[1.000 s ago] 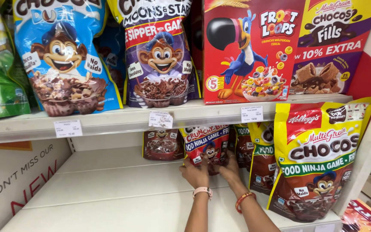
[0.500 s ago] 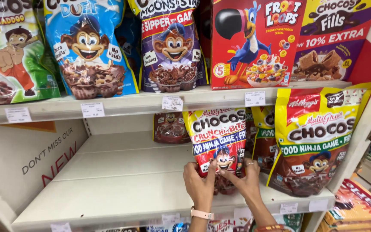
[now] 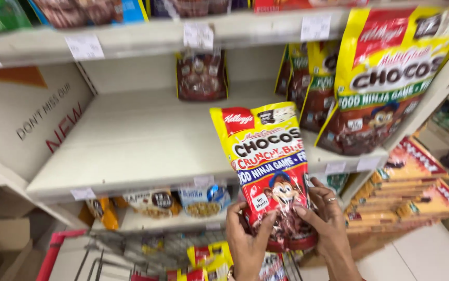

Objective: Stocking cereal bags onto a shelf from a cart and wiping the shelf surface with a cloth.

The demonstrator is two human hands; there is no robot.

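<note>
Bare hands (image 3: 287, 234), ring, no sleeves

A yellow-and-red cereal pouch (image 3: 268, 166) stands foremost; a bigger yellow pouch (image 3: 386, 78) sits right; white price tags (image 3: 198, 35) line the shelf edge.

Both hands hold a yellow and red cereal pouch (image 3: 268, 166) upright in front of a white shelf (image 3: 146, 145): the left hand (image 3: 245, 242) grips its lower left edge and the right hand (image 3: 328, 224), with a ring on one finger, clasps its lower right side. Behind it, a larger yellow cereal bag (image 3: 386, 78) stands at the right end of the shelf and a small dark pouch (image 3: 202, 75) stands at the back wall. Below the hands, more packets lie in a wire trolley with a red rim (image 3: 53, 250), and flat orange boxes (image 3: 412, 192) are stacked low at the right
</note>
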